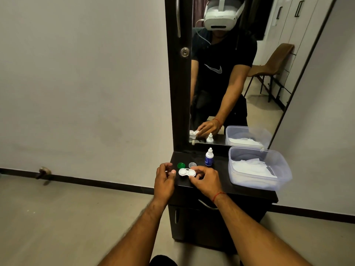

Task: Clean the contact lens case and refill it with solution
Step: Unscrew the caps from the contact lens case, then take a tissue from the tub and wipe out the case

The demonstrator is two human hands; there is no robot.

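We pinch the lens case (187,172) at its 3 o'clock end with the right hand (204,178) to steady it on the shelf (222,169) — green cap (181,165) and clear cap (192,165) parked at 12 — left hand (165,175) curled at 9, can't tell if it's holding anything

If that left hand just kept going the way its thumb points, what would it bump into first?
Most likely the contact lens case, held by the right hand: the left hand has its thumb aimed at it. Depth is unclear from one view.

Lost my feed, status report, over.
Right hand pinches lens case, wells open. Left hand curled beside it, grip unclear. Green cap, clear cap lie behind; nothing blocking.
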